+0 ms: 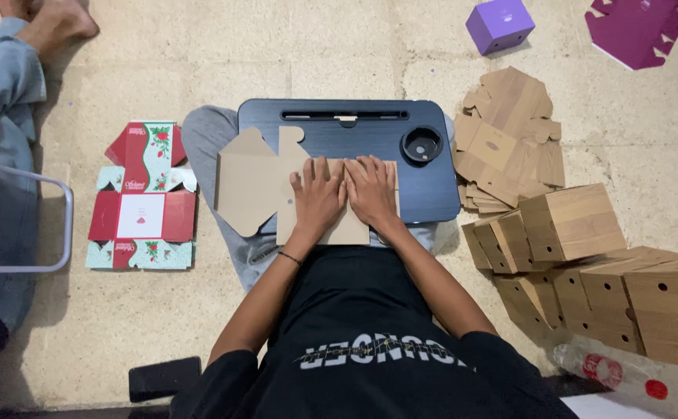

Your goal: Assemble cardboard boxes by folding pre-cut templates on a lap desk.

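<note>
Head view, left to right. Far left: another person's denim leg (1,85) and bare foot, beside a chair frame. Next: red-and-green printed box blank (143,198), flat on the floor. Centre: dark lap desk (401,190) across the knees, brown cardboard blank (257,182) spread over its left half and overhanging that edge. Left hand (317,198) flat on the blank, fingers spread, palm down, gripping nothing. Right hand (371,190) touching it side by side, also flat, pressing the same panel near a fold line. Right of the desk: loose pile of flat brown blanks (509,140), then folded brown boxes (579,225) stacked toward the lower right, plastic bottle (614,372) beside them. Top right: purple box (499,25) and purple flat blank (638,27).

Likely risks, judged from the pose: uneven pressure sending the crease off its scored line; overhanging left flap bending or sliding off the desk edge, dragging the blank askew; desk tipping on the knees under a hard push.
</note>
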